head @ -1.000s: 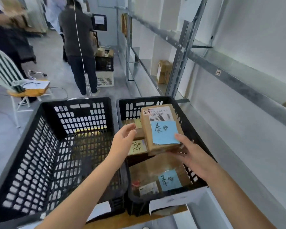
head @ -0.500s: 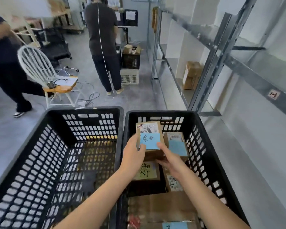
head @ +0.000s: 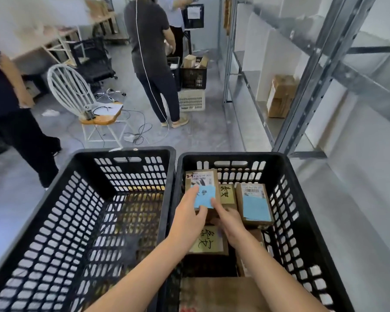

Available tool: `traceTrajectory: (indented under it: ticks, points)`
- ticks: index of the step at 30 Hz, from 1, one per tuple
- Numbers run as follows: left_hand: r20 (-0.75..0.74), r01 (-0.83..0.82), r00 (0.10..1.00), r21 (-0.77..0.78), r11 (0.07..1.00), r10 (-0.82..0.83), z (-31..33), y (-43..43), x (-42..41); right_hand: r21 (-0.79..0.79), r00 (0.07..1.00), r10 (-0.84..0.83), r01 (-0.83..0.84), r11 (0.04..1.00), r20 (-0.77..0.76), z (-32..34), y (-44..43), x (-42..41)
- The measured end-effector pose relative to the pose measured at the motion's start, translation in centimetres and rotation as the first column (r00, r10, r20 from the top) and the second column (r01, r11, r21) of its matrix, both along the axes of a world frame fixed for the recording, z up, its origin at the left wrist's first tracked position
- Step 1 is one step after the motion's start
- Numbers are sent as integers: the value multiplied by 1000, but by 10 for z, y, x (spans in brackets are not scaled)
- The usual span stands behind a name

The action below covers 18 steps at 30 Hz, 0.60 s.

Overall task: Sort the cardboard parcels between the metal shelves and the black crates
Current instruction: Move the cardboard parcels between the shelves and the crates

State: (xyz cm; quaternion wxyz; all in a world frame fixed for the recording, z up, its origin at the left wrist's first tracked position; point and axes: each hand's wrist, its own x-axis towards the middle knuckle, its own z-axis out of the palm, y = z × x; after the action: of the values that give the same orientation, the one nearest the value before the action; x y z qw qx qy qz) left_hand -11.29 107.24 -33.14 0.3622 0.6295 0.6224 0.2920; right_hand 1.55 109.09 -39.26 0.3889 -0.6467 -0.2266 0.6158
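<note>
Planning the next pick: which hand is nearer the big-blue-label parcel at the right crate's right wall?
Right. The right hand is just left of the big-blue-label parcel; the left hand is farther left. Both grip the blue-note parcel.

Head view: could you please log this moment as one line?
left hand: holds parcel | right hand: holds parcel | parcel: blue note, in right crate | left crate: untouched

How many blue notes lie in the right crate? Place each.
2: one note on the left parcel held by left hand and right hand; another note on the right parcel. Others possibly hidden.
</note>
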Motion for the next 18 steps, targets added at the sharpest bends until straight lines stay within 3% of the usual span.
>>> traceTrajectory:
  ticks: [4, 9, 14, 18]
  points:
    - [-73, 80, 994, 54, 995, -76, 4, -7, -8, 103, 971, 59, -85, 991, 232, 17, -9, 9]
    - [-113, 151, 984, 110, 982, -138, 15, -15, -27, 125, 788, 275, -404, 906, 551, 56, -47, 21]
    - [-129, 256, 964, 202, 945, -233, 33, -36, -26, 141, 584, 167, -445, 885, 794, 99, -101, 18]
    - [-237, 471, 880, 322, 821, -412, 48, -60, -28, 200, 465, 8, -394, 897, 885, 130, -149, 12]
